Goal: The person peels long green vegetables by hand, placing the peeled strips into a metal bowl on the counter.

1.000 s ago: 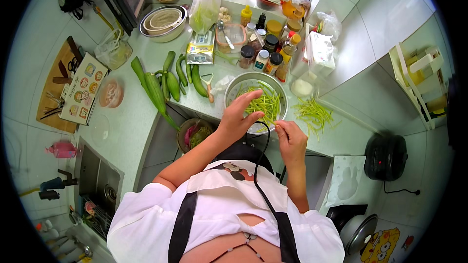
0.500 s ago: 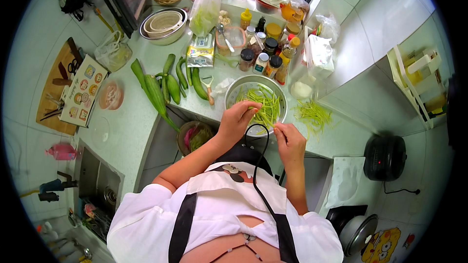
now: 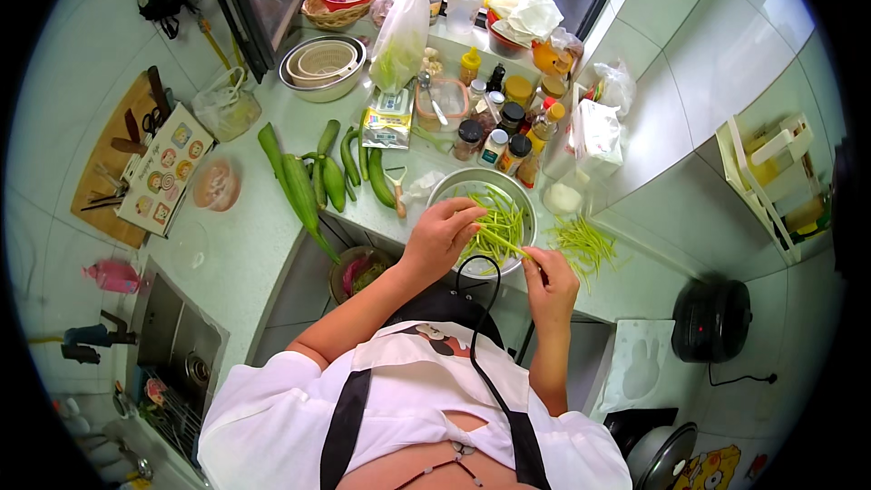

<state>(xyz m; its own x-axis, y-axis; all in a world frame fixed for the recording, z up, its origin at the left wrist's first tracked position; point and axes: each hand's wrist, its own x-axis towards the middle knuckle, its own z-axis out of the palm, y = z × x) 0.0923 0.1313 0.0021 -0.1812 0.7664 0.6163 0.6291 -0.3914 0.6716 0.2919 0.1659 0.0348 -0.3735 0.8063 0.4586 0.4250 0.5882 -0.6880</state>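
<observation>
Both my hands hold a thin light-green vegetable stalk [image 3: 502, 240] over the near part of a round metal bowl [image 3: 439, 186]. My left hand [image 3: 445, 238] pinches its upper left end. The fingertips of my right hand [image 3: 551, 283] close on the lower right end, just past the bowl's rim. Several cut green stalk pieces [image 3: 501, 210] lie in the bowl. To its right, a loose pile of thin green strands [image 3: 583, 243] rests on the counter. What exactly the fingertips press on is partly hidden.
Left of the bowl lie a peeler [image 3: 396, 191] and several long green gourds [image 3: 302, 189]. Behind it stand seasoning jars [image 3: 494, 147]. A waste bin [image 3: 349, 274] sits below the counter edge. A black cable [image 3: 494, 295] hangs before me. The sink [image 3: 172, 327] is at far left.
My right hand has shifted slightly right and down, away from my left, and more of the stalk shows between them. The whole view has shifted slightly.
</observation>
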